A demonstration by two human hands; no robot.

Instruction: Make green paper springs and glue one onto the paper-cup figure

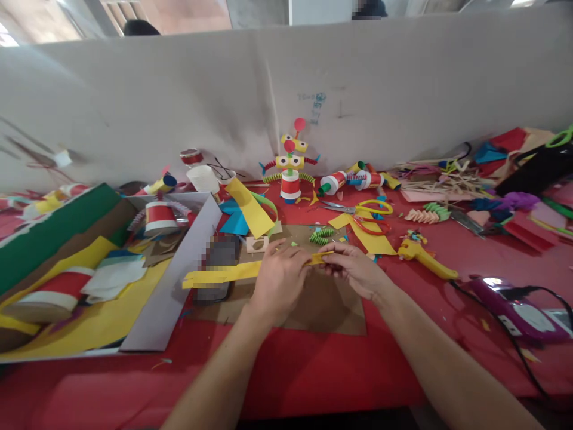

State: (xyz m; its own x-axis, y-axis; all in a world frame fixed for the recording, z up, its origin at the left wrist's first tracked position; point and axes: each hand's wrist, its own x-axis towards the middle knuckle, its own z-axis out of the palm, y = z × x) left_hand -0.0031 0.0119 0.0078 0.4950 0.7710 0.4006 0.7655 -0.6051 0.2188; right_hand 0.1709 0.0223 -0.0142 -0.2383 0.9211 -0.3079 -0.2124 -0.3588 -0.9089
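Observation:
A long yellow paper strip (244,272) runs from the left into my left hand (284,278), whose fingers are wrapped round it. The strip's short right end shows between the hands, pinched by the fingertips of my right hand (351,266). Both hands are over a brown board (340,310) on the red table. Under the strip's left part lies a dark phone (217,292), partly blurred. Just beyond the hands are a green folded paper spring (321,236) and a small white piece with a round hole (257,244).
An open box (190,269) with paper and cups stands at the left. Scissors (358,208) and paper figures (290,182) stand or lie behind the board. At the right are a yellow glue gun (425,261), a purple device (521,310) with a cable, and craft scraps.

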